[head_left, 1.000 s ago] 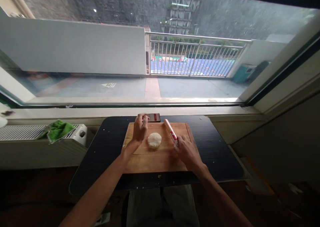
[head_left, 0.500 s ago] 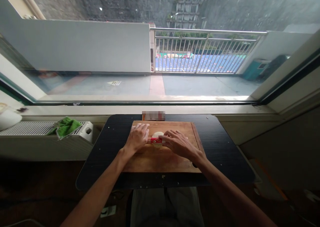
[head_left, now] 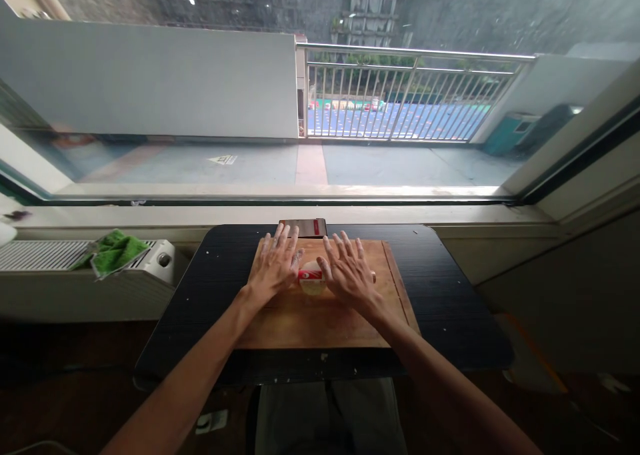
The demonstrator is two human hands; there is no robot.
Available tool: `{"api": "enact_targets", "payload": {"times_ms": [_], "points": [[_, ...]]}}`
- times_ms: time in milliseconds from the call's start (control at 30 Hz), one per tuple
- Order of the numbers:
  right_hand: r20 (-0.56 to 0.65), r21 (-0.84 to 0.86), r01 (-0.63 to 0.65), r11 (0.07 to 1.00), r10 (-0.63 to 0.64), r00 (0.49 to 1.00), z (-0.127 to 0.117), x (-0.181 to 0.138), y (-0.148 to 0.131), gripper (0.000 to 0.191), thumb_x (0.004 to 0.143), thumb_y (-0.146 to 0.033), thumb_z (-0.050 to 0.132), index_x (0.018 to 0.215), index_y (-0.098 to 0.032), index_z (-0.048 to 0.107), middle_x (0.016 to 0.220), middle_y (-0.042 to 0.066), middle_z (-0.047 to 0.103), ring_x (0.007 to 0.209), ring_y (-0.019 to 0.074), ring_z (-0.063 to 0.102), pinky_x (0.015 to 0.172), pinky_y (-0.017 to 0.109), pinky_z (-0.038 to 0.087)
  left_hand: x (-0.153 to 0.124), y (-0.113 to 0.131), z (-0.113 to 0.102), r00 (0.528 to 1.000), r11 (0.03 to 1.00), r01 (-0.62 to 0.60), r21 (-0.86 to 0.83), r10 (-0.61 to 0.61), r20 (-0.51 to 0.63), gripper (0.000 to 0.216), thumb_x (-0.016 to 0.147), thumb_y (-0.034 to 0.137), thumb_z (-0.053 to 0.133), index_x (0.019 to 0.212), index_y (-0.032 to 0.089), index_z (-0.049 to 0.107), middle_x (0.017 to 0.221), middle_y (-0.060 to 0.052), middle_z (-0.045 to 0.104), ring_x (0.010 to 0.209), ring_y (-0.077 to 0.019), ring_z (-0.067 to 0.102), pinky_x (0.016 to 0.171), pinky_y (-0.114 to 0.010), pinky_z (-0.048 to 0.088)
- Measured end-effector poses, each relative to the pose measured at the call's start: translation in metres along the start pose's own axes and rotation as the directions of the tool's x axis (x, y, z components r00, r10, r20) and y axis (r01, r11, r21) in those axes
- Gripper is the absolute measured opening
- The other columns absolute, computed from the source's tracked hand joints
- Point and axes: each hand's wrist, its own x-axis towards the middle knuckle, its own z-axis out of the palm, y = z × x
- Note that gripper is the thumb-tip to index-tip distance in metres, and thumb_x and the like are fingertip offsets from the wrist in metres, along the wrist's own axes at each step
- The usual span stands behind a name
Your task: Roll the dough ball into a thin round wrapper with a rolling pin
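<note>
A wooden cutting board [head_left: 310, 328] bears a small round of pale dough [head_left: 313, 287]. Across the dough lies a rolling pin [head_left: 311, 275] with a red wrap at its middle; its right end pokes out beyond my hand. My left hand [head_left: 274, 263] rests palm-down over the pin's left part, fingers stretched forward. Over the right part lies my right hand [head_left: 350, 273], also flat with spread fingers. White powder, like flour, coats the fingertips of both. The palms hide most of the pin.
The board lies on a black table [head_left: 445, 308] dotted with small crumbs. A flat phone-like object [head_left: 315, 227] stands behind the board. To the left, a green cloth [head_left: 117, 251] lies on a white radiator [head_left: 100, 288]. A window with a sill [head_left: 400, 216] is beyond the table.
My fingers, curled around the rolling pin before, are now stretched out flat and forward. The pin has shifted slightly, and the whole view has tilted a little.
</note>
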Motion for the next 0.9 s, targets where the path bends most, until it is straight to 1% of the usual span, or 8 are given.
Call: {"api": "enact_targets", "payload": {"times_ms": [100,167,333,433,533,600,700,900], "points": [[0.027,0.027,-0.017,1.000,0.016,1.000,0.001,0.008,0.004,0.067,0.119,-0.055,0.037,0.176,-0.020,0.045,0.181,0.016,0.044,0.174,0.0372,0.024,0.140,0.071,0.011,0.008,-0.004,0.002,1.000,1.000,-0.007,-0.001,0.007,-0.019,0.071,0.115,0.045,0.034,0.181,0.018,0.027,0.188,-0.016,0.029,0.177,-0.0328,0.017,0.142,-0.064,0.020],[0.064,0.040,-0.031,0.999,0.028,0.998,0.001,0.014,0.006,0.068,0.119,-0.057,0.036,0.177,-0.021,0.043,0.183,0.016,0.041,0.175,0.0375,0.021,0.140,0.073,0.007,0.015,-0.006,0.003,1.000,1.000,-0.009,0.002,0.009,-0.016,0.072,0.115,0.044,0.033,0.181,0.017,0.024,0.189,-0.017,0.026,0.178,-0.0324,0.015,0.142,-0.063,0.019],[0.137,0.066,-0.044,0.997,0.035,0.990,0.000,0.033,0.012,0.072,0.119,-0.061,0.032,0.183,-0.027,0.029,0.188,0.013,0.029,0.177,0.0377,0.014,0.138,0.077,0.004,0.033,-0.011,0.007,1.000,1.000,-0.016,0.018,0.016,-0.005,0.073,0.116,0.044,0.032,0.181,0.013,0.023,0.188,-0.021,0.025,0.177,-0.0336,0.017,0.142,-0.063,0.018],[0.213,0.060,-0.058,0.997,0.044,0.976,-0.004,0.044,0.013,0.075,0.120,-0.062,0.029,0.184,-0.024,0.022,0.190,0.015,0.021,0.177,0.0393,0.010,0.137,0.079,0.005,0.045,-0.015,0.011,1.000,1.000,-0.014,0.023,0.015,-0.004,0.073,0.116,0.044,0.034,0.181,0.012,0.023,0.187,-0.021,0.027,0.177,-0.0339,0.019,0.142,-0.064,0.018],[0.243,0.034,-0.053,0.998,0.043,0.969,-0.010,0.048,0.011,0.075,0.120,-0.060,0.028,0.185,-0.023,0.019,0.190,0.016,0.017,0.177,0.0406,0.010,0.136,0.081,0.007,0.050,-0.016,0.012,0.999,1.000,0.001,0.024,-0.002,0.050,0.074,0.116,0.045,0.033,0.180,0.010,0.023,0.187,-0.021,0.027,0.177,-0.0336,0.019,0.143,-0.061,0.019],[0.250,0.009,-0.044,0.999,0.041,0.967,-0.013,0.044,0.008,0.076,0.120,-0.059,0.029,0.185,-0.023,0.016,0.190,0.015,0.014,0.177,0.0394,0.009,0.137,0.078,0.006,0.047,-0.013,0.010,0.997,0.999,0.018,0.040,-0.021,0.079,0.074,0.116,0.045,0.032,0.181,0.010,0.022,0.187,-0.021,0.026,0.177,-0.0335,0.019,0.143,-0.061,0.020],[0.240,-0.039,-0.035,0.999,0.043,0.970,-0.014,0.033,0.003,0.075,0.120,-0.059,0.029,0.185,-0.025,0.013,0.191,0.013,0.011,0.177,0.0357,0.006,0.139,0.073,0.004,0.031,-0.005,0.006,0.995,0.995,0.043,0.085,-0.050,0.081,0.072,0.117,0.043,0.030,0.182,0.014,0.022,0.188,-0.017,0.025,0.177,-0.0321,0.018,0.142,-0.060,0.024],[0.183,-0.102,-0.045,0.994,0.063,0.981,-0.008,0.002,-0.008,0.074,0.119,-0.057,0.027,0.185,-0.025,0.017,0.190,0.012,0.021,0.177,0.0337,0.012,0.141,0.067,0.003,-0.013,0.010,0.001,0.999,0.984,0.034,0.176,-0.038,0.024,0.070,0.117,0.044,0.029,0.180,0.015,0.029,0.189,-0.014,0.026,0.177,-0.0289,0.017,0.143,-0.055,0.025]]}}
